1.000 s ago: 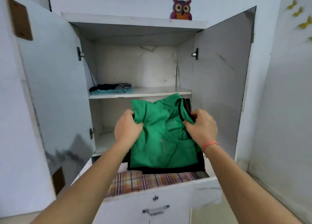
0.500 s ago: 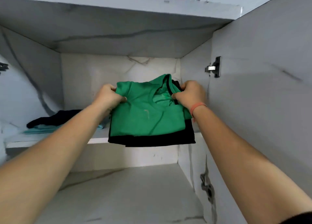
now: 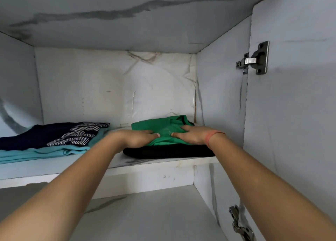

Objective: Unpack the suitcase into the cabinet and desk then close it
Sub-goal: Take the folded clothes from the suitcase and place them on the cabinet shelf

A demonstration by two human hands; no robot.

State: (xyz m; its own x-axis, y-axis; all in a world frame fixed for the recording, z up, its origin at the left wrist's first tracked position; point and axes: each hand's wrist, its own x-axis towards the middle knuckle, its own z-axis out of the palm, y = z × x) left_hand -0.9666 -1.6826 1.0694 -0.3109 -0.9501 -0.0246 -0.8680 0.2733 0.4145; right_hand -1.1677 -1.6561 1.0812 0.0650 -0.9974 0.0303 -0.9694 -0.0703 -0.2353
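Head view: green shirt point(image 3: 160, 130) on marbled cabinet shelf point(image 3: 154, 162).

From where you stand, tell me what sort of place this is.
Most likely the inside of a clothes cabinet: a white marble-patterned shelf holds a folded green shirt on a black garment, a folded navy striped top lies alongside, and a metal door hinge shows at right.

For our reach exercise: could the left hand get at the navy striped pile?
Probably yes: the left hand rests on the green shirt, and the navy striped pile lies beside it, nothing between.
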